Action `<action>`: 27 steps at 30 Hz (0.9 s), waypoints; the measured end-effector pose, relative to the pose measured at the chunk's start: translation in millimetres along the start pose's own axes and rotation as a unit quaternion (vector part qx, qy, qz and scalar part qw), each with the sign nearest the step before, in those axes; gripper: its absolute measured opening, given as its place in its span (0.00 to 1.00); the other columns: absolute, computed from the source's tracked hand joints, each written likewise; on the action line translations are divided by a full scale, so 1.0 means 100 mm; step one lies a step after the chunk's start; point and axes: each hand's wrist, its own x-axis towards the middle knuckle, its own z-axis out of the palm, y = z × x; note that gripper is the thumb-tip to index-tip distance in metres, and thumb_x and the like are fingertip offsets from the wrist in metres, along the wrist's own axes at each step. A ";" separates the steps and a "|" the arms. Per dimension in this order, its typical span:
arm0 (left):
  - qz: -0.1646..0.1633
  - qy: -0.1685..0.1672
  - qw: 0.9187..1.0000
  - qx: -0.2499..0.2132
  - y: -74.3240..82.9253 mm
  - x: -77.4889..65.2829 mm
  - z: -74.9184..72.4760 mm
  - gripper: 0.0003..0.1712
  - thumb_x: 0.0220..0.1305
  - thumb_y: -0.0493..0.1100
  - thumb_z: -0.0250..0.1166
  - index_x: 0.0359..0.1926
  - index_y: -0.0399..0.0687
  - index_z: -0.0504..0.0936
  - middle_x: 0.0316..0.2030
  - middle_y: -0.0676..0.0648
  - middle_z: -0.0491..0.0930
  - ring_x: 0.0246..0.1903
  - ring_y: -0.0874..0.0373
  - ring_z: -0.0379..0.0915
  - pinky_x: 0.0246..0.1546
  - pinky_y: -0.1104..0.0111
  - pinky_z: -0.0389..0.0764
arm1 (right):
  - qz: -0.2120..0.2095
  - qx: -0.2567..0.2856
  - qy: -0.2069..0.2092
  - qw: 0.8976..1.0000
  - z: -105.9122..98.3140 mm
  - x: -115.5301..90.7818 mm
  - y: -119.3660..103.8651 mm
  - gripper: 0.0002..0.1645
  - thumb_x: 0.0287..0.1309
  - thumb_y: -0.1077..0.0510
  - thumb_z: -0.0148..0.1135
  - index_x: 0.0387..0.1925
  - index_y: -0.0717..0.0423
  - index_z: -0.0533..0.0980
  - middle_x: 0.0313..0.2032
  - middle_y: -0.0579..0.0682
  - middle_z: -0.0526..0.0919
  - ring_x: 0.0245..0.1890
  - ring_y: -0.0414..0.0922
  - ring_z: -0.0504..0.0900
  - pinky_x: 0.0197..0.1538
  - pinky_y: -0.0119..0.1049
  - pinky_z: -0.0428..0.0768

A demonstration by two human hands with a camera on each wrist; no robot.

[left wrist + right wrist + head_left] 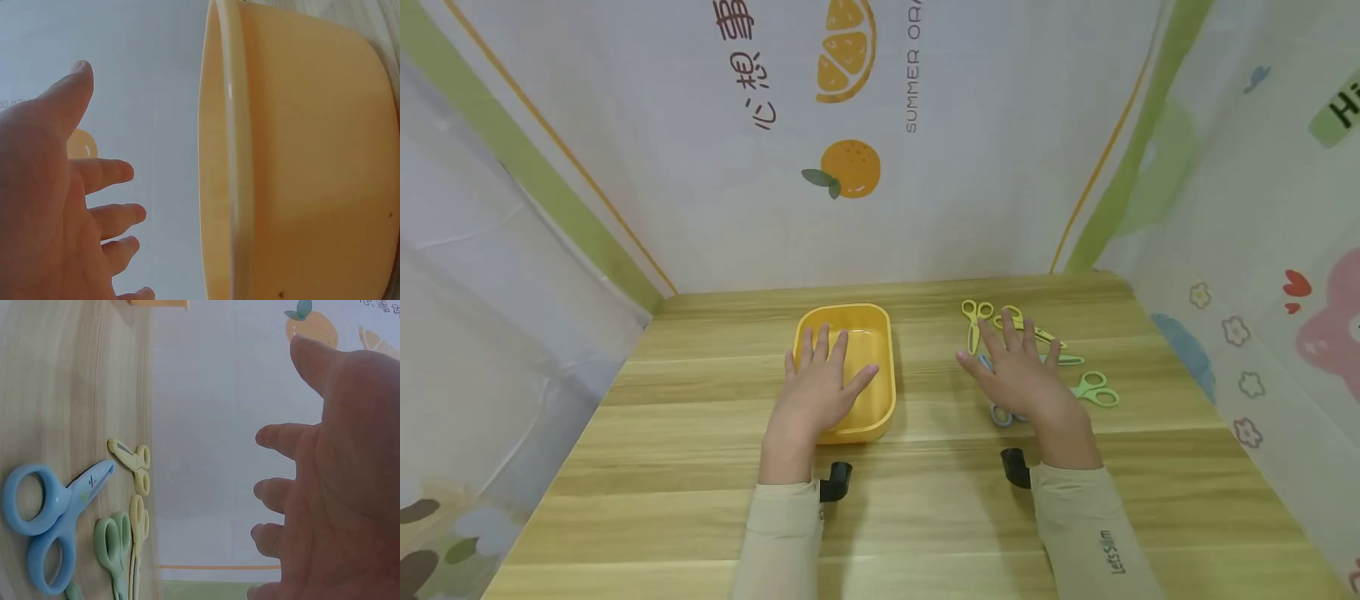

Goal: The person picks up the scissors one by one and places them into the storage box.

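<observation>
My left hand (815,398) hovers over a yellow rectangular tub (886,404), fingers spread and palm down, holding nothing. In the left wrist view, a gap shows between its fingertips and the tub's rim (240,150). Over on the right, my right hand (1022,385) hangs with spread fingers above several small scissors and partly covers them. Yellow scissors (974,320) lie beyond its fingers, and green scissors (1081,390) stick out on its right. Blue scissors (70,499) lie below it in the right wrist view, apart from the hand.
The tub and scissors rest on a wood-grain table (700,433). A white printed cloth (970,208) hangs behind the table's back edge, with more cloth at both sides. Black wrist mounts (836,482) stick out inward from the sleeves.
</observation>
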 end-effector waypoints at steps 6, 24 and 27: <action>-0.004 0.001 1.000 -0.004 -0.05 -0.02 -0.02 0.52 0.79 0.74 0.45 0.87 0.47 0.47 0.87 0.36 0.37 0.86 0.35 0.25 0.81 0.30 0.36 | -0.002 -0.002 0.001 1.000 -0.02 0.01 -0.03 0.53 0.78 0.23 0.35 0.88 0.48 0.40 0.86 0.63 0.26 0.83 0.70 0.20 0.72 0.82 0.22; -0.061 -0.063 0.993 -0.082 -0.61 -0.24 0.02 0.81 0.57 0.82 0.68 0.86 0.39 0.33 0.83 0.25 0.45 0.83 0.25 0.34 0.76 0.23 0.35 | 0.001 -0.056 -0.027 0.998 0.06 -0.03 0.13 0.53 0.78 0.26 0.43 0.87 0.51 0.43 0.85 0.69 0.34 0.83 0.74 0.30 0.73 0.85 0.30; -0.064 -0.073 0.992 -0.081 -0.64 -0.25 0.06 0.81 0.56 0.83 0.67 0.86 0.39 0.32 0.83 0.27 0.48 0.83 0.26 0.38 0.76 0.23 0.36 | 0.000 -0.088 -0.032 0.996 0.11 -0.05 0.22 0.52 0.79 0.28 0.45 0.86 0.54 0.49 0.84 0.71 0.37 0.83 0.76 0.35 0.72 0.87 0.35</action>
